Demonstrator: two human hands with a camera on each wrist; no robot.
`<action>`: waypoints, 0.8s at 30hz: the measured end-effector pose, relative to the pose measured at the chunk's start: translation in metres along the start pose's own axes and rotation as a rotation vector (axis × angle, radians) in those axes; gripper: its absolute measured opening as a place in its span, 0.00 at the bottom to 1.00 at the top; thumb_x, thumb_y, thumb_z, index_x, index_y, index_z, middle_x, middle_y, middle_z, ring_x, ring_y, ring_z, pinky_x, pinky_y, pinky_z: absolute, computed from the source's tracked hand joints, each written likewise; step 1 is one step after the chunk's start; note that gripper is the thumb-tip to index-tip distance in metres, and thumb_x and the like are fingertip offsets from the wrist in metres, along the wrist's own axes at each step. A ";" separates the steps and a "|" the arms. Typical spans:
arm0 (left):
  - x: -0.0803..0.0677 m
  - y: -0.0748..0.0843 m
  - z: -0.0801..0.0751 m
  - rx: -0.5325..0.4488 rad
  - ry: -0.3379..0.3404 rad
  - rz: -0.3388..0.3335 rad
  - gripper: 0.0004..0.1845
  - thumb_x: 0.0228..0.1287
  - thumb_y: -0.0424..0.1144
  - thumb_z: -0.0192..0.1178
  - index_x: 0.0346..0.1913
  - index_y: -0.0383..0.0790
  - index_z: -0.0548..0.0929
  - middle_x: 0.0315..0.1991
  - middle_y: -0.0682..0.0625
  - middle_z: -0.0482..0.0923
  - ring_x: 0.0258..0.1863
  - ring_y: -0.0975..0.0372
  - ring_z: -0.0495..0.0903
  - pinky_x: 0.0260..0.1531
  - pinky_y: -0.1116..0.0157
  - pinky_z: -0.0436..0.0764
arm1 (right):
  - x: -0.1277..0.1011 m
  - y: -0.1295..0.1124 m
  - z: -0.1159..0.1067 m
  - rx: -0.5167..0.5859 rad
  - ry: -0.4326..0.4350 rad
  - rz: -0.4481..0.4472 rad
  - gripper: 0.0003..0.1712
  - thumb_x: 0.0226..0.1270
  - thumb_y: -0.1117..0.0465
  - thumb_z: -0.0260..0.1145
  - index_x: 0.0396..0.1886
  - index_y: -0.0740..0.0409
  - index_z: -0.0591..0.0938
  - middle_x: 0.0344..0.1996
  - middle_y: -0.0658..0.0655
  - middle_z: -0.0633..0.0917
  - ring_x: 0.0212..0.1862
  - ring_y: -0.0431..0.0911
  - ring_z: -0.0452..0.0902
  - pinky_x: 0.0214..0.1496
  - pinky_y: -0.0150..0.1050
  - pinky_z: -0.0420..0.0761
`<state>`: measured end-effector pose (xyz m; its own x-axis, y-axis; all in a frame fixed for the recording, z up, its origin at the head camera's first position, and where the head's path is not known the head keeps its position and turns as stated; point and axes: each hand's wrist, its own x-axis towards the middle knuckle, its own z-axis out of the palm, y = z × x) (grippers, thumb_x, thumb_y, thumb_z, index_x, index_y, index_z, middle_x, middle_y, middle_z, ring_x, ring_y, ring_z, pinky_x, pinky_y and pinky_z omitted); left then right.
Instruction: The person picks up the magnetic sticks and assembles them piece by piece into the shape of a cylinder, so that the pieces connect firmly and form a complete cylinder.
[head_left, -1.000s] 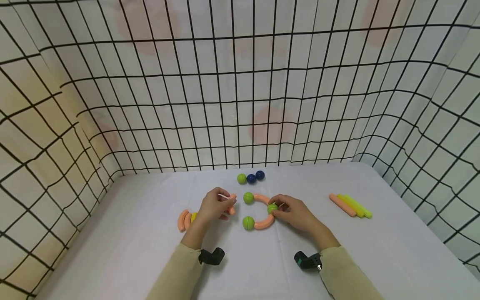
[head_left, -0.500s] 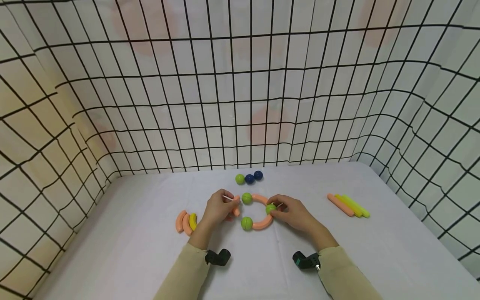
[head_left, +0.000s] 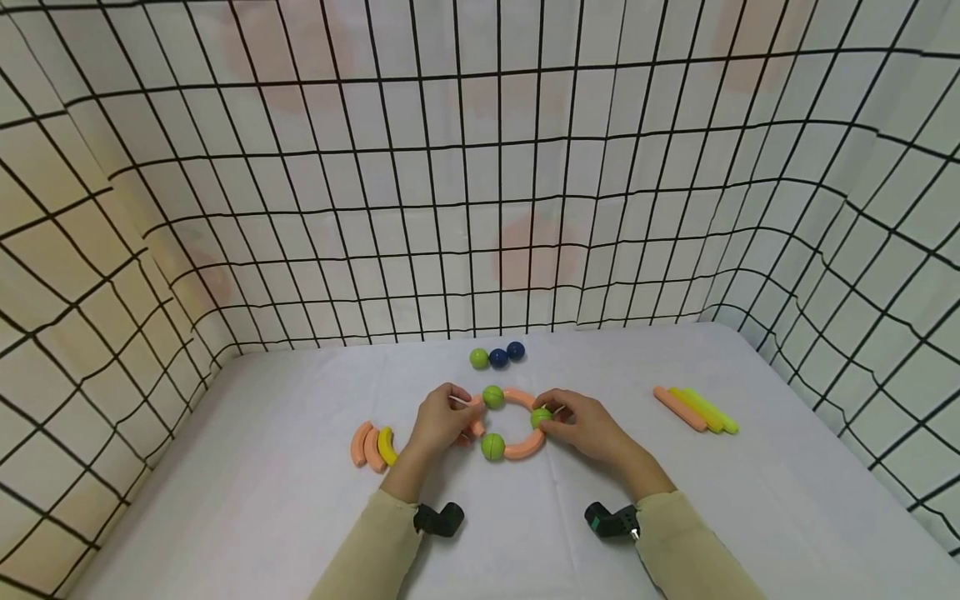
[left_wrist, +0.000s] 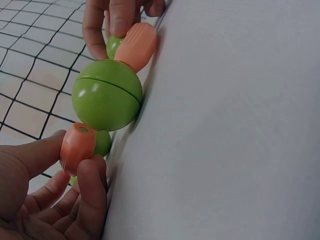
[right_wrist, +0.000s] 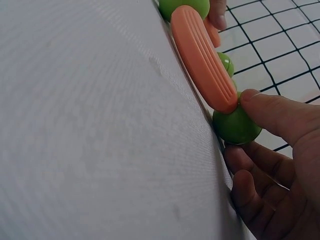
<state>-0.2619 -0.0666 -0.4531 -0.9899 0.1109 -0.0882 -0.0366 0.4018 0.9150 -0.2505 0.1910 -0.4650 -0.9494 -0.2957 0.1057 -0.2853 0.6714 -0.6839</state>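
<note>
On the white table, green balls and orange curved rods form a ring with a gap at its left. My left hand (head_left: pixel 442 419) pinches an orange curved rod (left_wrist: pixel 77 149) between thumb and fingers, its end right beside the front green ball (left_wrist: pixel 107 95). The back green ball (head_left: pixel 492 397) lies close to the rod's other end. On the ring's right side, my right hand (head_left: pixel 581 422) holds a green ball (right_wrist: pixel 237 125) with thumb and fingertips. A front orange curved rod (right_wrist: pixel 204 60) and a back orange curved rod (head_left: pixel 519 397) run from this ball to the other two.
Left of the ring lie two orange curved rods (head_left: pixel 373 450) and a yellow curved rod (head_left: pixel 386 446). Behind it sit a green ball (head_left: pixel 478 358) and two dark blue balls (head_left: pixel 498 358). Straight orange and yellow rods (head_left: pixel 678 408) lie right. Black wire mesh (head_left: pixel 480 208) surrounds the table.
My left hand has moved right with the orange curved rod, bringing it up to the ring's two left balls. The right hand keeps its hold on the green ball.
</note>
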 end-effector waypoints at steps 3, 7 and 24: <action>0.000 -0.001 0.000 -0.008 -0.009 0.007 0.17 0.66 0.41 0.66 0.49 0.34 0.76 0.31 0.47 0.80 0.17 0.64 0.79 0.20 0.67 0.82 | -0.001 -0.001 0.000 -0.004 0.001 -0.007 0.14 0.67 0.56 0.70 0.52 0.43 0.82 0.46 0.48 0.85 0.45 0.42 0.79 0.51 0.43 0.78; 0.000 -0.001 0.001 -0.009 -0.020 0.015 0.15 0.66 0.41 0.66 0.47 0.34 0.77 0.29 0.47 0.82 0.17 0.64 0.80 0.20 0.67 0.82 | -0.001 -0.002 0.000 -0.003 -0.001 -0.010 0.14 0.67 0.56 0.70 0.52 0.43 0.82 0.46 0.48 0.85 0.45 0.42 0.79 0.51 0.43 0.78; -0.004 0.002 -0.001 0.029 -0.036 -0.026 0.14 0.67 0.42 0.66 0.44 0.33 0.81 0.31 0.46 0.81 0.21 0.64 0.82 0.22 0.67 0.83 | -0.002 -0.002 -0.002 -0.003 -0.007 -0.013 0.14 0.66 0.56 0.70 0.51 0.43 0.82 0.46 0.48 0.85 0.45 0.42 0.78 0.51 0.42 0.78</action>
<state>-0.2584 -0.0673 -0.4509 -0.9832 0.1321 -0.1264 -0.0578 0.4311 0.9005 -0.2485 0.1915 -0.4630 -0.9446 -0.3095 0.1094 -0.2981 0.6693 -0.6806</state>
